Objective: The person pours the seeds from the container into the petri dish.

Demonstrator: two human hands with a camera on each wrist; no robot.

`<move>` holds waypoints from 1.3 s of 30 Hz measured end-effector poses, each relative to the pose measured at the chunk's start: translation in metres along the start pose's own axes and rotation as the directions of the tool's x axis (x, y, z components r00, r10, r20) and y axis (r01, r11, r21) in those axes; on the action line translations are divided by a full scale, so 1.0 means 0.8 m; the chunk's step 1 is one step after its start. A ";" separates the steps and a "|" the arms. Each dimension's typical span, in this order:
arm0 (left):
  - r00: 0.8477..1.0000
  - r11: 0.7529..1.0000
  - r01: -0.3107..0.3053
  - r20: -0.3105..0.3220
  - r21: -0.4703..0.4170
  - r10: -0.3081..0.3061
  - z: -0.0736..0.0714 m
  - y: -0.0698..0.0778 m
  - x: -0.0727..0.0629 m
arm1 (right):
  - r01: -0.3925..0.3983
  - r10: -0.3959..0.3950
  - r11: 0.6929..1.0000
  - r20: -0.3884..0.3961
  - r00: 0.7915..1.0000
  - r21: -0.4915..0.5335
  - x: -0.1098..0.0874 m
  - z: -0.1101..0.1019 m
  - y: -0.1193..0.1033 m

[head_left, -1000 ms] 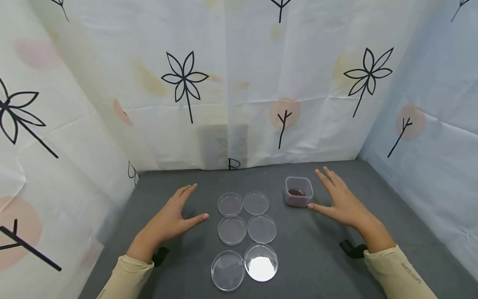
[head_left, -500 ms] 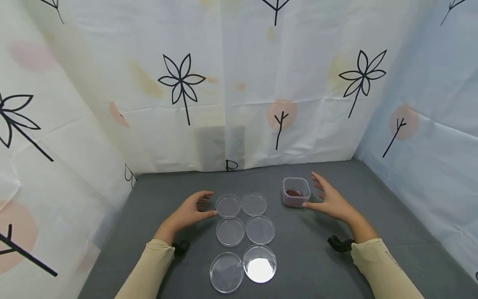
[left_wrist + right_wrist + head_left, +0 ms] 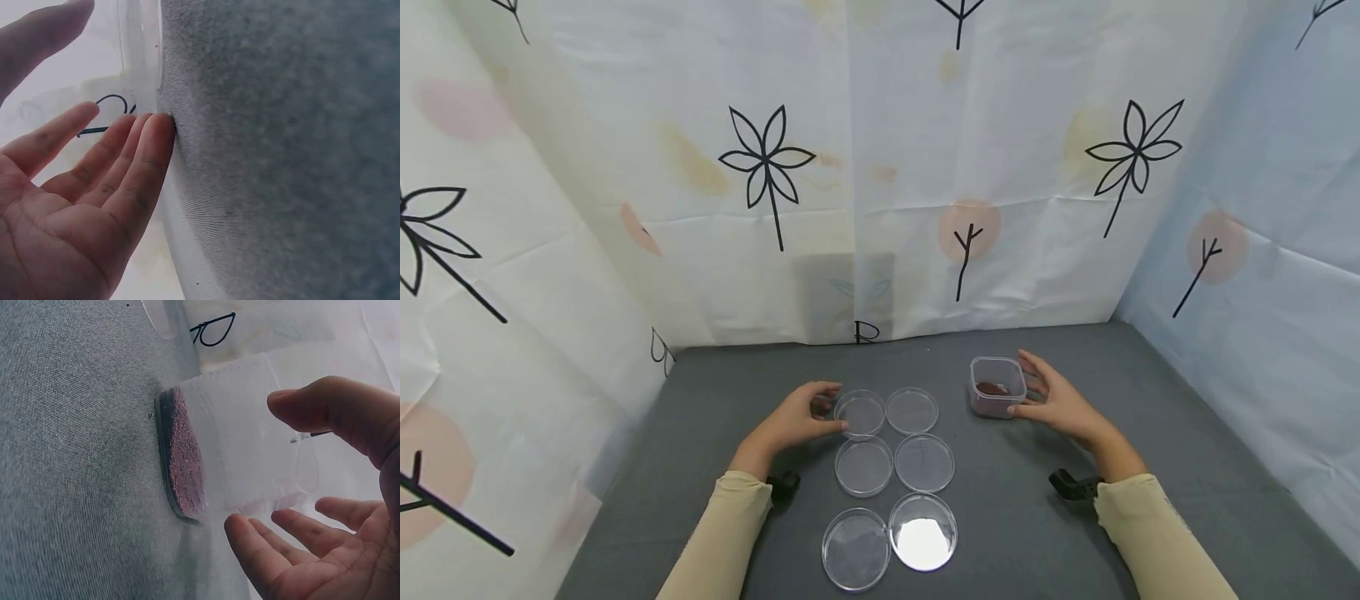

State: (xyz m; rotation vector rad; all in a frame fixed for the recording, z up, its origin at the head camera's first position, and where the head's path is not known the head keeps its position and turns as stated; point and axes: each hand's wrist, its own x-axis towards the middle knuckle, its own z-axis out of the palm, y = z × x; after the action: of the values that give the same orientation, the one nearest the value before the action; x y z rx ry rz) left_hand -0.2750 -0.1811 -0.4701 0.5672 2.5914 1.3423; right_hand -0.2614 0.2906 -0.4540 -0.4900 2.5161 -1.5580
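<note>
Clear petri dishes stand in two columns on the grey tabletop. My left hand (image 3: 792,422) is at the back-left petri dish (image 3: 861,412), thumb and fingers spread on either side of its left edge. In the left wrist view, the fingers (image 3: 134,162) are nearly straight beside a clear dish wall (image 3: 142,53). My right hand (image 3: 1063,410) is around the right side of a clear square plastic tub (image 3: 996,408), thumb in front and fingers behind. The right wrist view shows reddish-brown granules (image 3: 187,462) in the tub's bottom, with thumb and fingertips close to its walls.
Nearer me are more petri dishes, including a front-left one (image 3: 855,550) and a front-right one (image 3: 922,532) with a bright reflection. A patterned white cloth (image 3: 910,208) encloses the grey tabletop (image 3: 1000,517) at the back and sides.
My left hand has moved right to the back-left dish, its fingers less spread. My right hand has moved in around the tub, its fingers drawing nearer. The dishes and tub stay put.
</note>
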 end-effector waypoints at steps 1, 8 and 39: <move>1.000 1.000 0.004 -0.002 0.002 -0.004 0.000 -0.001 0.000 | -0.004 0.004 1.000 -0.001 1.000 -0.006 0.002 0.003 0.000; 1.000 1.000 0.015 0.015 0.027 -0.016 0.000 -0.008 0.004 | -0.025 0.024 0.999 -0.023 0.999 -0.048 0.011 0.010 -0.003; 0.997 0.998 0.057 0.045 0.037 -0.059 0.004 -0.001 0.004 | 0.117 -0.177 0.973 -0.311 0.934 -0.201 0.052 0.064 -0.033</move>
State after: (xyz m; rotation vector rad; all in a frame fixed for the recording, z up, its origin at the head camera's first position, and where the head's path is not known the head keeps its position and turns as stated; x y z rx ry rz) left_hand -0.2770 -0.1779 -0.4728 0.5178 2.5787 1.2532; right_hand -0.2803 0.2218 -0.4516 -0.4878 2.9534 -1.5857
